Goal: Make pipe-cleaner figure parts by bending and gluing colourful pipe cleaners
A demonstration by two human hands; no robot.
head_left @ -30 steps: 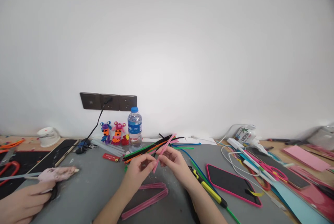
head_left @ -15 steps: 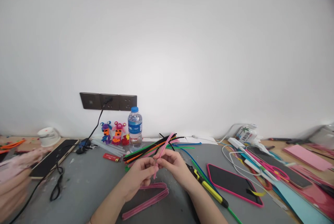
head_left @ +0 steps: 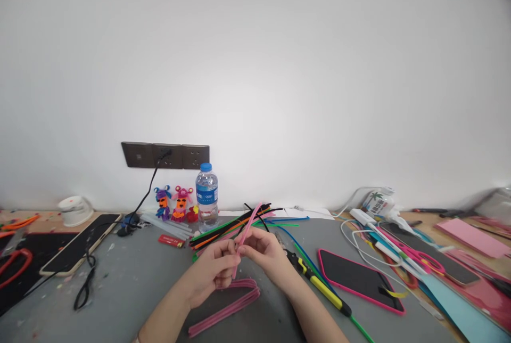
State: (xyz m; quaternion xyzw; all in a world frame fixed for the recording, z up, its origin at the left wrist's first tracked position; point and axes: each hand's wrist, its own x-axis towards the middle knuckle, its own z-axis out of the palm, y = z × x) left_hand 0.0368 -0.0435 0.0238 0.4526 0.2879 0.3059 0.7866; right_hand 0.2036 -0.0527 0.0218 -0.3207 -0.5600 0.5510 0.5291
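Note:
Pink pipe cleaners (head_left: pixel 251 219) stand tilted between my hands, their upper ends leaning to the right. My left hand (head_left: pixel 215 267) pinches them low down, fingers curled. Close against it, my right hand (head_left: pixel 261 251) grips the same strands between thumb and fingers. Below my hands a folded bundle of pink pipe cleaners (head_left: pixel 227 313) lies bent on the grey mat (head_left: pixel 131 300). Behind them is a pile of black, orange, green and pink pipe cleaners (head_left: pixel 223 232).
A water bottle (head_left: pixel 206 199) and two small pipe-cleaner figures (head_left: pixel 181 205) stand by the wall. To the right lie a yellow-black glue gun (head_left: pixel 319 284), a pink-edged phone (head_left: pixel 361 282) and pink scissors (head_left: pixel 425 260). Leftward are another phone (head_left: pixel 82 244), a cable (head_left: pixel 85 290) and red-handled scissors (head_left: pixel 18 268).
Another person's hand and sleeve at the left have left the view, uncovering the red-handled scissors. My hands have barely shifted and still hold the pink pipe cleaners.

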